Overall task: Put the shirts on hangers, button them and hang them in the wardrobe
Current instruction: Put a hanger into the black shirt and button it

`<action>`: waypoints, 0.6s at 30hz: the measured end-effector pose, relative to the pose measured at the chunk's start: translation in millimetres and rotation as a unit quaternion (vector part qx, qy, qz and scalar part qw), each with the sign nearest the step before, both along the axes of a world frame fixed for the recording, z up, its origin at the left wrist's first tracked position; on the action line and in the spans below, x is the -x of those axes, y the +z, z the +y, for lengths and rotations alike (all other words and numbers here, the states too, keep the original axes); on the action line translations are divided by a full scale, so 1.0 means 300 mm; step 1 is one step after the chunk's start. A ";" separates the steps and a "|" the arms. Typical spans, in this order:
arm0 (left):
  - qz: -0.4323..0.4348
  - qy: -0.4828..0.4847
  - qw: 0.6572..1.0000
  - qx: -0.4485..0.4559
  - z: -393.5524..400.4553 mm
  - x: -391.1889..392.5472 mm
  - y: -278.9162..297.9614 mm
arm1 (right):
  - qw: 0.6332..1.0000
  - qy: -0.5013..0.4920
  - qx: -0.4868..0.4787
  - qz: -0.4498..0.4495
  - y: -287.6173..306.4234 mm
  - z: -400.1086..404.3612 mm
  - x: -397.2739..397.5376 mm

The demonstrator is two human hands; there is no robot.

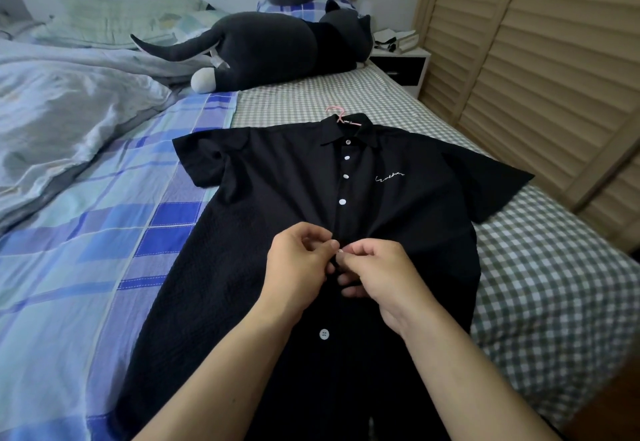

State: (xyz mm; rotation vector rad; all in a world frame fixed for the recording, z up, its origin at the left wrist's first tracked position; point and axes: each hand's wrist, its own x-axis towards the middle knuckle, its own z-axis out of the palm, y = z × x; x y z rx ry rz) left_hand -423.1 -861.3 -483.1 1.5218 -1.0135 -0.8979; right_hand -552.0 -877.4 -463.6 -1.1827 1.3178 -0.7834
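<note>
A black short-sleeved shirt (263, 218) with white buttons lies flat on the bed, collar away from me. A pink hanger (341, 117) sticks out of its collar. Several upper buttons sit fastened along the placket, and one more white button (323, 334) shows below my hands. My left hand (298, 267) and my right hand (377, 277) meet at the middle of the placket. Both pinch the shirt's front edges around a white button (339, 251) between their fingertips.
The bed (540, 288) has a green checked sheet and a blue plaid cover (104, 232). A crumpled duvet (62, 121) lies at left. A grey plush cat (277, 45) lies behind the shirt. Louvred wardrobe doors (540, 69) stand at right, beside a nightstand (405, 62).
</note>
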 end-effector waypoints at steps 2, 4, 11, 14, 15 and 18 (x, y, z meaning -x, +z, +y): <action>-0.029 -0.009 0.999 0.015 -0.004 0.000 -0.003 | 0.998 0.006 -0.052 -0.025 0.016 -0.019 0.015; -0.084 -0.016 0.996 0.032 -0.009 -0.004 -0.010 | 0.992 0.013 -0.121 -0.039 0.037 -0.044 0.030; -0.219 -0.062 0.974 -0.019 -0.006 -0.008 0.004 | 0.983 0.041 0.004 0.181 0.002 -0.052 0.015; -0.218 -0.064 0.974 -0.028 0.069 -0.042 0.047 | 0.943 -0.025 0.193 0.269 0.019 -0.003 0.059; -0.238 -0.066 0.969 -0.033 0.111 -0.057 0.070 | 0.945 -0.033 0.217 0.243 0.034 0.020 0.091; -0.267 -0.112 0.954 -0.079 0.214 -0.075 0.111 | 0.938 -0.026 0.268 0.218 0.048 0.111 0.163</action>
